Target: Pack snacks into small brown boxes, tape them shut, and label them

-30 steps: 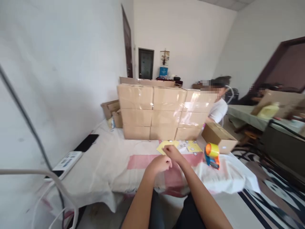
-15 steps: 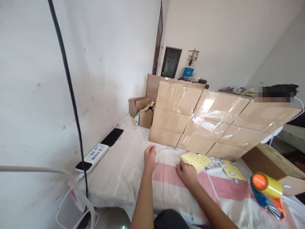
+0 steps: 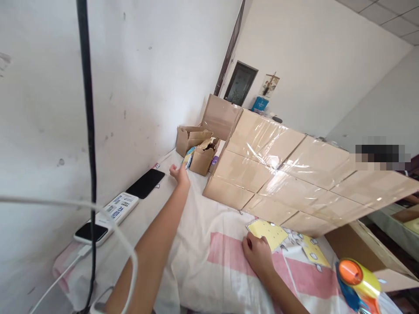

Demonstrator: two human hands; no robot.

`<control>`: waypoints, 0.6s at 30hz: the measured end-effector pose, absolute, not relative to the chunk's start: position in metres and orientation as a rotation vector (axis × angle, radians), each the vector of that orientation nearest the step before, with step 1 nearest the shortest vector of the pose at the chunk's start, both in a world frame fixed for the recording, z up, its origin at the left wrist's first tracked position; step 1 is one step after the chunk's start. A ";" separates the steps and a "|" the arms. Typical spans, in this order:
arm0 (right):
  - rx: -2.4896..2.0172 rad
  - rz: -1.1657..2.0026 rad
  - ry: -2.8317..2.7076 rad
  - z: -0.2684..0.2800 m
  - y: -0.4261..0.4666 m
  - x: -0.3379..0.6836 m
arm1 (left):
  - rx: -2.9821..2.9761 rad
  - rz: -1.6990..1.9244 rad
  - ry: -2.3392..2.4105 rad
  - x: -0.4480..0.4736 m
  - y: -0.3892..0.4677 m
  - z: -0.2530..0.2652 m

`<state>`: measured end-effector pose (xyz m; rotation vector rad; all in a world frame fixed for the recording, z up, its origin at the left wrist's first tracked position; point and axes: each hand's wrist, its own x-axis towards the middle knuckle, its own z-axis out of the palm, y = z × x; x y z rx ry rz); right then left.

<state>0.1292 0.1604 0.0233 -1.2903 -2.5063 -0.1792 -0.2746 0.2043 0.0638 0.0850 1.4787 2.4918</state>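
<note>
My left hand [image 3: 180,173] is stretched forward above the cloth, with thumb and fingers apart and nothing in it. Just beyond it are a small open cardboard box [image 3: 200,161] and a blue-and-yellow packet [image 3: 189,157] leaning against that box. My right hand [image 3: 257,250] rests on the pink and white bed cloth [image 3: 225,248], its fingers curled in and no object showing in them. A yellow printed patch [image 3: 268,233] lies beside its knuckles. In front stands a wall of taped cardboard boxes [image 3: 248,172].
Along the left wall lie a black phone [image 3: 145,183] and a white power bank [image 3: 119,207]. A black cable [image 3: 88,131] hangs close by. At right are a tape dispenser [image 3: 358,277] and an open carton [image 3: 356,244]. A person's head [image 3: 379,155] shows behind the boxes.
My left hand has moved forward and left towards the small boxes, and its fingers have spread. The right hand stays on the cloth. The view has turned slightly.
</note>
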 end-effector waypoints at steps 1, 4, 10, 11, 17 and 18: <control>-1.292 -0.177 -2.506 0.023 0.161 0.130 | 0.158 2.477 1.518 -0.285 0.210 0.061; -1.312 -0.171 -2.494 0.020 0.162 0.131 | 0.438 2.410 1.569 -0.302 0.219 0.047; -1.176 -0.151 -2.524 0.023 0.165 0.135 | 0.857 2.137 1.793 -0.319 0.236 0.021; -1.129 -0.153 -2.540 0.024 0.165 0.135 | 0.867 2.085 1.852 -0.321 0.240 0.019; -0.678 -0.053 -2.554 0.042 0.151 0.079 | 0.930 1.918 2.064 -0.323 0.249 0.017; -0.596 0.053 -2.543 0.046 0.148 0.055 | 0.953 1.899 2.081 -0.321 0.247 0.018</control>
